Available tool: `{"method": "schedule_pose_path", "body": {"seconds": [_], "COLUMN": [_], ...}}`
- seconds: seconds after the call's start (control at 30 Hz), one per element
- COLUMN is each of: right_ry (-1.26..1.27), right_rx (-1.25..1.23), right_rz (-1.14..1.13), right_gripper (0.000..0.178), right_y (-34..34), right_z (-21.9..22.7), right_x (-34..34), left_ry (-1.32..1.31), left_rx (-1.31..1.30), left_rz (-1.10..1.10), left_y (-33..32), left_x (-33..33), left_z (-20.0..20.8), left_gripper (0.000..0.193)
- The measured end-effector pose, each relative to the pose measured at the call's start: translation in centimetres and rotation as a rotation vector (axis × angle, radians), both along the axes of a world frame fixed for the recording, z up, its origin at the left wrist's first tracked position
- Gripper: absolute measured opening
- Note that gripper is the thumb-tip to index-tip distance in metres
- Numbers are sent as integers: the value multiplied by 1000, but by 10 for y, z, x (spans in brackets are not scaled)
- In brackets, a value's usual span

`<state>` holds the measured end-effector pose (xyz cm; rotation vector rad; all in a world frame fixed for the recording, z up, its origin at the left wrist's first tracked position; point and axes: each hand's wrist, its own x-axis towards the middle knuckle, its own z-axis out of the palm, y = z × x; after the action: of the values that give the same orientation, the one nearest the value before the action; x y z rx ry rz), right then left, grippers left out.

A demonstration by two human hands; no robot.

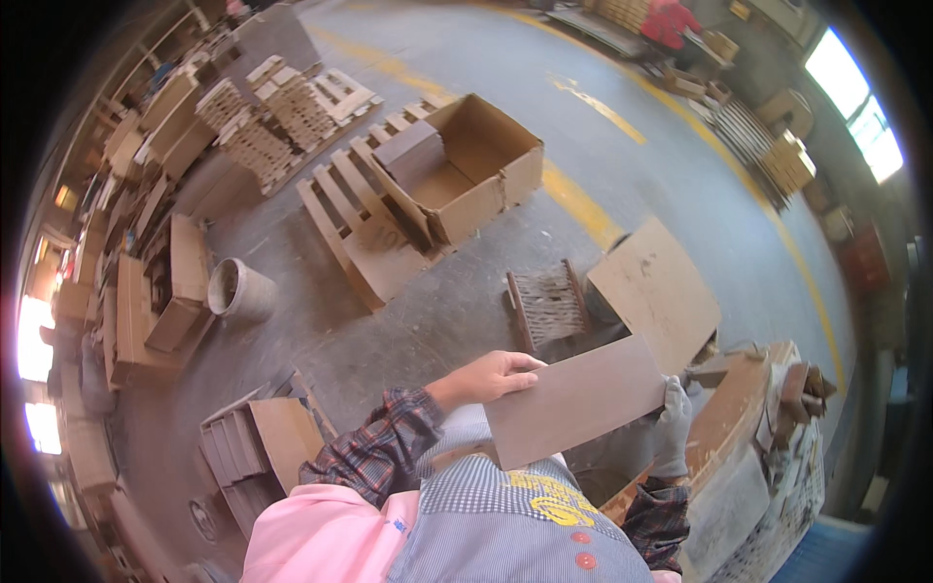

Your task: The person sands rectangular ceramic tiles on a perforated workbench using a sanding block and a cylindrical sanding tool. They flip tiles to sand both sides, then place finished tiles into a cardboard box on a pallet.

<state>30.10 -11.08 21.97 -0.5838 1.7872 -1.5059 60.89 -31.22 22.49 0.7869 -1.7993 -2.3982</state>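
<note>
A flat rectangular grey-brown panel (575, 400) is held tilted in front of my body, between both hands. My bare left hand (496, 377) grips its upper left edge, with the thumb side along the top. My right hand (673, 428), in a pale work glove, closes on the panel's right end. Just past the panel, a larger tan board (657, 289) leans at a slant. Close to my right forearm stands a worn wooden bench (731, 418) with a pale, dusty covering over its side.
An open cardboard box (486, 199) with a stack of panels (410, 154) inside rests on a wooden pallet (355, 219). A slatted metal rack (547, 303), a bucket (240, 290) and a box of upright panels (255, 452) stand on the floor. A person (669, 21) works far off.
</note>
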Motion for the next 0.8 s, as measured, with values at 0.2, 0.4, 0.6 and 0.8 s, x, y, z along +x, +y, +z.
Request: {"method": "schedule_pose_path", "body": {"seconds": [0.2,0.4,0.6,0.8], "right_ry": [-123,-275,-170,-157], "right_rx": [16,85,59,-20], "right_rz": [175,348,417,480], "right_gripper": [41,37,30,29], "right_y": [-79,-199,-359,-475], "right_z": [-12,-30,-41,-55], "right_x": [40,83,129,167], "left_ry": [135,169,126,97], "left_rx": [613,644,597,505], "left_rz": [499,781,767,871], "left_y": [-6,-36,-156,-243], "left_x": [83,129,188,235], "left_z": [5,-21,-29,-19], "left_gripper": [46,47,49,48]}}
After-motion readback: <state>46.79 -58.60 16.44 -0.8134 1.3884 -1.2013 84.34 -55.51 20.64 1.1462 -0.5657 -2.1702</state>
